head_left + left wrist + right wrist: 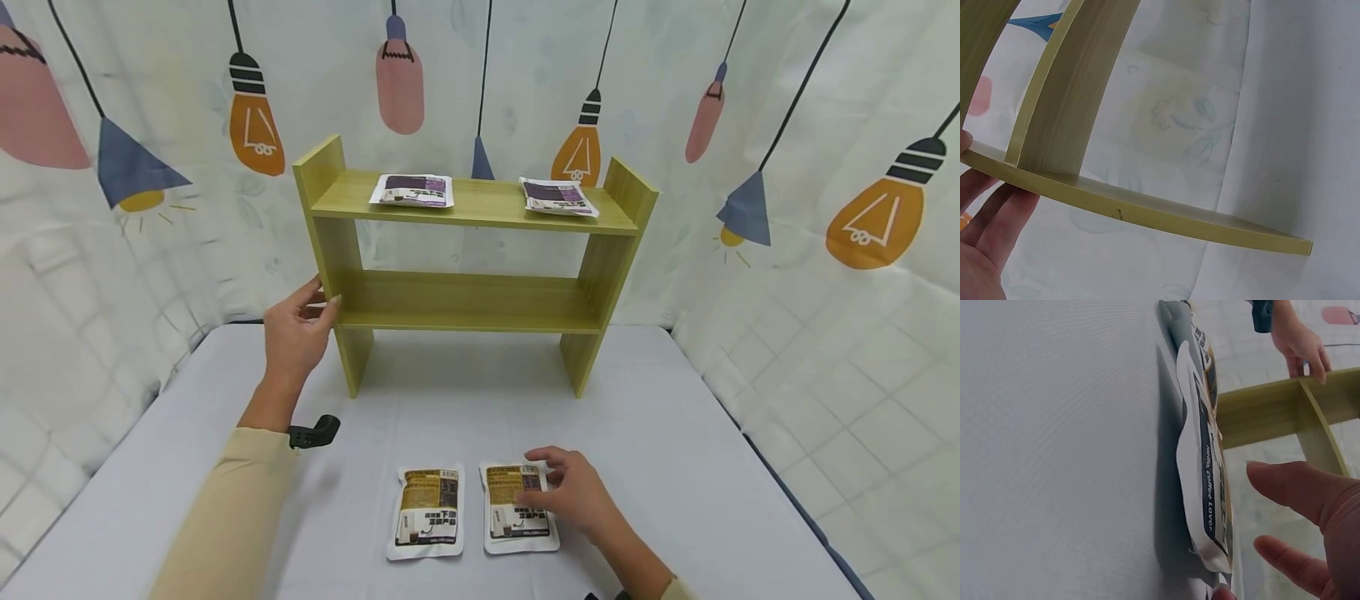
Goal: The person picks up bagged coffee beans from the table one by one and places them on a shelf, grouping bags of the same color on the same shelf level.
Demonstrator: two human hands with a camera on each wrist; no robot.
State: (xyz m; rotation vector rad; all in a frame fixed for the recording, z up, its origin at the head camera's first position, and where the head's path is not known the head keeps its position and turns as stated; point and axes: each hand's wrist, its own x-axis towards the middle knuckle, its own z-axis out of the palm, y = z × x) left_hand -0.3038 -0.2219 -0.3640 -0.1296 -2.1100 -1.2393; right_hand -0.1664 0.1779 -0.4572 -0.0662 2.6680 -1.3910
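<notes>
A small two-tier wooden shelf [465,321] stands on the white-covered table. My left hand [298,332] grips its left side panel, thumb on the near face and fingers behind, as the left wrist view also shows around the panel edge [1166,224]. Two white coffee pouches with brown and black print lie flat in front of the shelf. Over the right pouch [517,529] is my right hand [573,492], its fingers spread. In the right wrist view the thumb stands off that pouch [1200,469], with one fingertip right at its edge. The left pouch [427,529] lies beside it.
Two purple-and-white pouches rest on the upper shelf board, one to the left [412,191] and one to the right [558,197]. A patterned curtain [480,92] hangs close behind the shelf and along both sides of the table [675,467].
</notes>
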